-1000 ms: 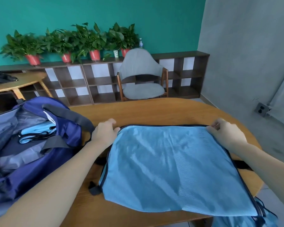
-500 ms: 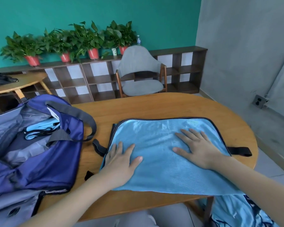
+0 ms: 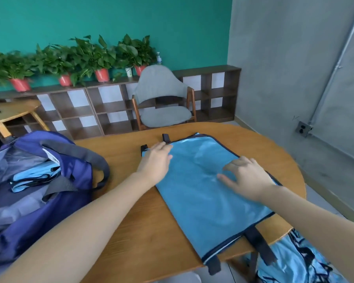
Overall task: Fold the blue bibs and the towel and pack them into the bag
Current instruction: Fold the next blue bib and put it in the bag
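Head cam: L hand (image 3: 158,160) & R hand (image 3: 246,177) both flat-fingered, pressing folded blue bib (image 3: 208,193) on table (image 3: 131,221).

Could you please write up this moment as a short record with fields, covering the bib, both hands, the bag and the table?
bib on table: blue bib lies flat, turned diagonally, dark straps at its ends
left hand: left hand rests open on the bib's far left corner
right hand: right hand presses the bib's middle, fingers spread
bag: purple bag stands open at left, folded blue bibs inside
table: wooden table
other: more blue cloth hangs below the near right edge
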Motion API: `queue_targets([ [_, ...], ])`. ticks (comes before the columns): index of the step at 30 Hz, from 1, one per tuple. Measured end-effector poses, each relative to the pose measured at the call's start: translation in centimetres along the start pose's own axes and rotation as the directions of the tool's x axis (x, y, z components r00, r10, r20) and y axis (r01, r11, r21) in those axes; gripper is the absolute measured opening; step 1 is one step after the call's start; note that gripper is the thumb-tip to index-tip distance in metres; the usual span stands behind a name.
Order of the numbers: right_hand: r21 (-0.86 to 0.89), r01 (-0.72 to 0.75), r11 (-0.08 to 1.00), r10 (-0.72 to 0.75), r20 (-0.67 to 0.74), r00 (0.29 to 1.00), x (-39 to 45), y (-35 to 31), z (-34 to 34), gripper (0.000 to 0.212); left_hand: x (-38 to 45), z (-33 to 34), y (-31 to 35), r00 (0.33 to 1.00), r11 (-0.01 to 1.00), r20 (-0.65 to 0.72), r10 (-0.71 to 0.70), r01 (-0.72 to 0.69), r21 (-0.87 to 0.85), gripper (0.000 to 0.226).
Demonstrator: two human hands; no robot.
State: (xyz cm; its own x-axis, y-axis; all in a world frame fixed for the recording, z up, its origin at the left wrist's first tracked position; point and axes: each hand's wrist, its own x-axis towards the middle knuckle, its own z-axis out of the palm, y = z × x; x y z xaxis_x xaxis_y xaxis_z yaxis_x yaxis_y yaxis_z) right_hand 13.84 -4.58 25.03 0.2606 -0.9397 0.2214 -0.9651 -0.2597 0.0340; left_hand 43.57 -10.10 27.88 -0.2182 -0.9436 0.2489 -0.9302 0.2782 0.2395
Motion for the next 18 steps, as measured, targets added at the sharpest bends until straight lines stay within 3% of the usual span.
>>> queue_targets([
  [2,0.1,0.064,0.993,-0.077,0.132,0.988,-0.8,0.3,0.6,0.072,-1.8,1.1,2.0,0.994,0.998,0.099,0.056,-0.06,0.035,0.052],
  [5,0.197,-0.001,0.98,-0.036,0.185,0.982,-1.9,-0.1,1.5,0.084,-4.5,2.0,3.9,0.975,0.999,0.219,-0.024,0.014,0.049,0.064],
  [7,0.188,-0.069,0.98,0.027,0.218,0.976,-2.7,-0.8,1.9,0.088,-6.4,2.9,4.7,0.954,0.999,0.296,-0.047,0.037,0.039,0.074],
  [10,0.098,-0.166,0.981,0.131,0.291,0.948,-3.7,-2.5,1.8,0.094,-7.6,3.6,3.4,0.927,0.992,0.374,-0.009,-0.038,0.121,0.078],
  [13,0.096,-0.198,0.976,0.156,0.328,0.932,-4.2,-3.9,1.3,0.098,-6.1,2.1,0.4,0.936,0.97,0.347,-0.058,-0.028,0.24,0.078],
  [15,0.185,-0.167,0.968,0.112,0.275,0.955,-5.0,-4.1,0.7,0.097,-6.1,0.9,-0.6,0.956,0.944,0.287,-0.06,-0.039,0.327,0.077],
  [16,0.239,-0.123,0.963,0.07,0.218,0.974,-5.7,-3.9,0.2,0.095,-6.7,0.5,-0.7,0.967,0.949,0.255,-0.015,-0.066,0.308,0.075],
  [18,0.338,-0.007,0.941,-0.02,0.078,0.997,-7.4,-3.3,-0.5,0.086,-8.8,0.2,-0.5,0.983,0.988,0.165,0.085,-0.104,0.113,0.067],
])
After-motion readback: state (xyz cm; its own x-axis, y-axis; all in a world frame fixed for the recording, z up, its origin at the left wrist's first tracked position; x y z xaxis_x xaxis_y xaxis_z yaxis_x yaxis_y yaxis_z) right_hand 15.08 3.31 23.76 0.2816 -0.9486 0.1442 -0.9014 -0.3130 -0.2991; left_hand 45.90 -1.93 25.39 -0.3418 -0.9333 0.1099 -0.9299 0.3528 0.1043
